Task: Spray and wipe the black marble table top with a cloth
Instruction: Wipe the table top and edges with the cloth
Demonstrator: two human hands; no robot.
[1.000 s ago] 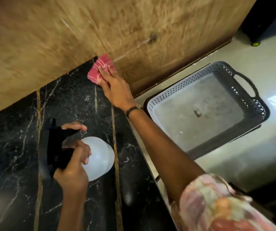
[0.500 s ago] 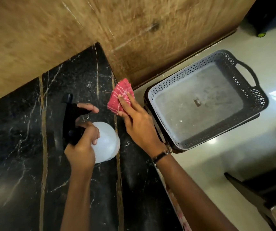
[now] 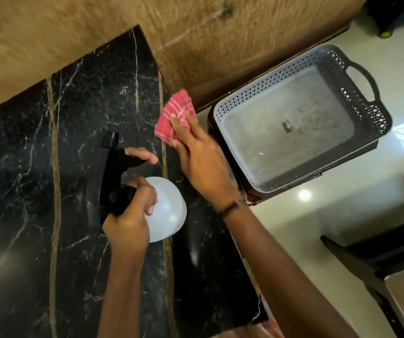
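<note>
our left hand [image 3: 127, 223] keeps its grip wrapped round the sprayer [image 3: 113, 176] above the table [image 3: 20, 191], while our right hand [image 3: 201, 162], fingers pressed flat on the cloth [image 3: 174, 118], has dragged it from the far corner to the right edge, so that strip looks wiped.

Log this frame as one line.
left hand: grips spray bottle | right hand: presses red cloth at table top edge | phase: wiping

glossy black marble table top [image 3: 25, 191]; woven red cloth [image 3: 175, 115]; plastic basket [image 3: 357, 76].
</note>
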